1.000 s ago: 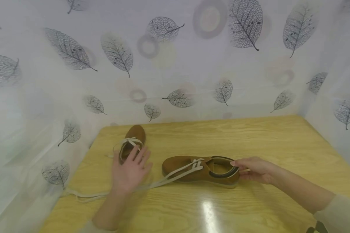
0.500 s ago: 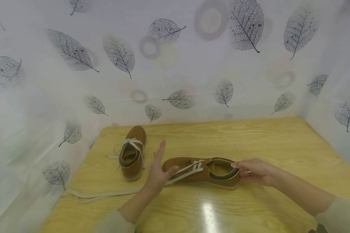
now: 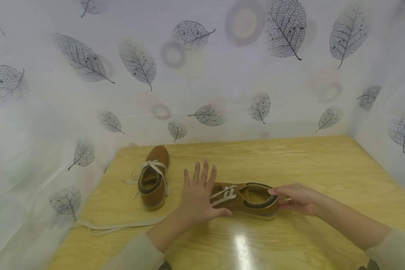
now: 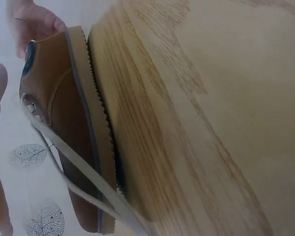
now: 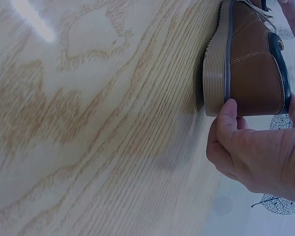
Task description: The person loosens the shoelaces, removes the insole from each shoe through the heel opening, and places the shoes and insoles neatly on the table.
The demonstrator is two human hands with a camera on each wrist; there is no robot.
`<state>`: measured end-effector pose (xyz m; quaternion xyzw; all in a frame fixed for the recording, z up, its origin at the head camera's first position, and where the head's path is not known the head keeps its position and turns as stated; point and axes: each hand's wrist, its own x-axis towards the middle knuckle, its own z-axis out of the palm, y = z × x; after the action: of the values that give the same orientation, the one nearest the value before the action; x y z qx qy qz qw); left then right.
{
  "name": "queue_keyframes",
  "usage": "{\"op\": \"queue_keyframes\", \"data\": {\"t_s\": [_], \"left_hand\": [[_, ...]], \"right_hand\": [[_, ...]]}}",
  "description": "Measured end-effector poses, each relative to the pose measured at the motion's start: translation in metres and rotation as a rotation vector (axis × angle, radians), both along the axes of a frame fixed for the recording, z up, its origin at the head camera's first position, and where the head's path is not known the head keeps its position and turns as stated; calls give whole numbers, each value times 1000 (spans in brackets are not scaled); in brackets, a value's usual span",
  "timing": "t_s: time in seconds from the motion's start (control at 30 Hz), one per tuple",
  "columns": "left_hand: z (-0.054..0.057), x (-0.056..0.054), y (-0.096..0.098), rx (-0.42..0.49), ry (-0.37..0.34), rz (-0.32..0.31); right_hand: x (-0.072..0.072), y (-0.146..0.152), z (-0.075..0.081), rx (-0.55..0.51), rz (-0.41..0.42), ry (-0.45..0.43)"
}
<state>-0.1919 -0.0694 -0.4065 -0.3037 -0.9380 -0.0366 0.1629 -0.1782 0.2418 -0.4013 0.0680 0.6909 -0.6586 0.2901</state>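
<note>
A brown leather shoe (image 3: 239,207) with a dark collar lies sideways on the table, its toe to the left. My right hand (image 3: 298,198) grips it at the heel; in the right wrist view, the fingers (image 5: 228,118) meet the heel near the sole and the thumb is up by the collar. Spread wide, my left hand (image 3: 197,197) is over the toe, hiding it in the head view. Long cream shoelaces (image 4: 78,160) run loose from the eyelets past the toe. Left of that hand stands a matching shoe (image 3: 154,195), toe away, its lace tied in a bow.
The shoes are on a wooden table (image 3: 290,161) with a bright glare spot near its front. Loose lace ends (image 3: 121,226) stretch toward its left edge. A white leaf-print sheet (image 3: 222,75) hangs behind and along both sides.
My left hand has moved right, from in front of the standing shoe to over the held shoe's toe, turning as it went. The right hand keeps its hold on the heel.
</note>
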Motion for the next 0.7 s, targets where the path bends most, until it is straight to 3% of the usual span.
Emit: {"op": "queue_keyframes", "data": {"t_s": [0.27,0.53,0.7], "left_hand": [[-14,-14,4,-126,-93,53],[-35,-24,4,-149,-166,64],[-38,-24,6,-141,-225,44]], "right_hand": [[0,-1,1,3,-2,-10],[-2,-2,2,-2,-3,-16],[-2,-1,1,10,15,-11]]}}
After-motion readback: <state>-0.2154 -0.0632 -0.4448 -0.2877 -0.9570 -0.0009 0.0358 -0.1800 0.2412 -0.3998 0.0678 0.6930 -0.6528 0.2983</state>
